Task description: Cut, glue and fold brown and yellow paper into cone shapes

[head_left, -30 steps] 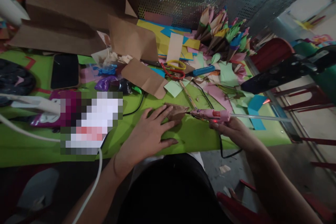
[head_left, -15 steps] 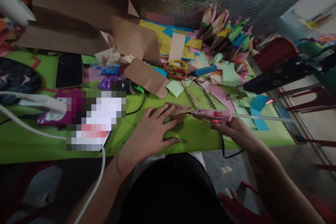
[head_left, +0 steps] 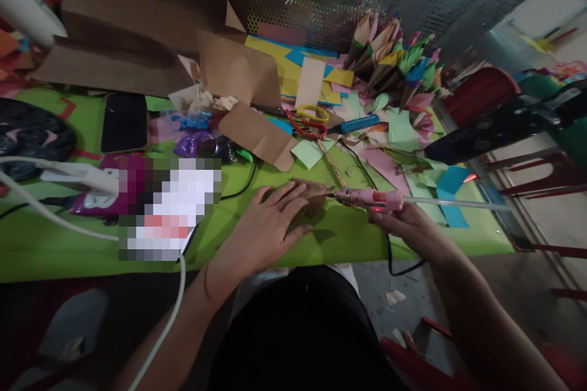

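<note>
A pink hot glue gun (head_left: 375, 200) is gripped in my right hand (head_left: 409, 226), its red light lit. A long clear glue stick (head_left: 458, 202) juts from its back end to the right. The gun's nozzle points left and meets, or nearly meets, the edge of a small folded brown paper piece (head_left: 315, 191). My left hand (head_left: 266, 223) lies over that paper with fingers stretched out, pressing it to the green table (head_left: 339, 244). Part of the paper is hidden under those fingers.
Beyond my hands lie red and yellow scissors (head_left: 308, 125), a blue cutter (head_left: 360, 123) and brown card (head_left: 259, 135). Paper cones (head_left: 394, 55) stand bunched at the back right. Leftward are a black phone (head_left: 125, 123), a blurred-out lit device (head_left: 172, 214) and a white cable (head_left: 182, 284).
My left thumb and fingers have drawn slightly closer together over the paper. The glue gun stays almost in place, and the view has shifted a little.
</note>
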A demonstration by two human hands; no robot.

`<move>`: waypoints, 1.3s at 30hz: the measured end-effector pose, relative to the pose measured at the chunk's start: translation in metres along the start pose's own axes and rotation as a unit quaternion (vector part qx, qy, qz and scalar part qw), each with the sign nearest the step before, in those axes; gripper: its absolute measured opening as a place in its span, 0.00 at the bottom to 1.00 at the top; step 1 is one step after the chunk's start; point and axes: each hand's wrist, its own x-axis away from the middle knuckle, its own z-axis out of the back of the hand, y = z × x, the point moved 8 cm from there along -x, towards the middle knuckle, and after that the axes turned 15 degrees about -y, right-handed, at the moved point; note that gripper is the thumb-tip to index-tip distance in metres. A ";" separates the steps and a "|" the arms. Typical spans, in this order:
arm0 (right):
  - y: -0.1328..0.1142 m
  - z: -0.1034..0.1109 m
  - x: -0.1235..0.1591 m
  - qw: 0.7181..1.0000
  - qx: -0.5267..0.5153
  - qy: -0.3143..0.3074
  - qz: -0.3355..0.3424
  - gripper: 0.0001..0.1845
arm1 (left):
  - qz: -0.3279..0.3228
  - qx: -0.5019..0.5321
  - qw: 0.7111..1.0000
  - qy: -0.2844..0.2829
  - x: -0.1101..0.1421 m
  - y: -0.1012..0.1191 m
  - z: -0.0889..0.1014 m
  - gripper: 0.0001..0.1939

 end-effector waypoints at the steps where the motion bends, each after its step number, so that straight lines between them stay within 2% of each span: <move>1: -0.002 -0.001 0.000 1.000 0.001 -0.005 0.003 0.25 | 0.005 0.003 1.000 0.000 0.000 -0.001 0.000 0.25; 8: -0.006 -0.016 0.005 0.998 -0.008 -0.062 0.013 0.25 | 0.002 0.007 1.000 -0.001 -0.001 -0.002 -0.001 0.21; 13: -0.009 -0.011 0.006 0.999 0.008 -0.039 0.013 0.25 | -0.003 0.001 1.000 0.001 -0.001 -0.002 -0.002 0.22; 18: -0.015 -0.012 0.004 0.999 0.000 -0.041 0.022 0.25 | 0.000 0.008 1.000 0.000 -0.001 -0.002 -0.002 0.21; 24: -0.008 -0.001 0.004 1.000 0.013 0.011 0.001 0.27 | 0.004 0.009 1.000 0.005 -0.001 -0.002 -0.002 0.16; 30: -0.014 -0.008 0.002 0.999 -0.006 -0.026 0.025 0.23 | 0.001 0.011 1.000 0.003 -0.001 -0.002 -0.002 0.19; 35: -0.012 -0.008 0.001 1.000 0.009 -0.010 0.012 0.28 | 0.000 0.011 1.000 0.000 -0.001 -0.003 -0.002 0.17; 39: -0.014 -0.014 -0.001 0.999 0.005 -0.036 0.013 0.27 | 0.001 0.010 1.000 0.000 -0.001 -0.003 -0.003 0.20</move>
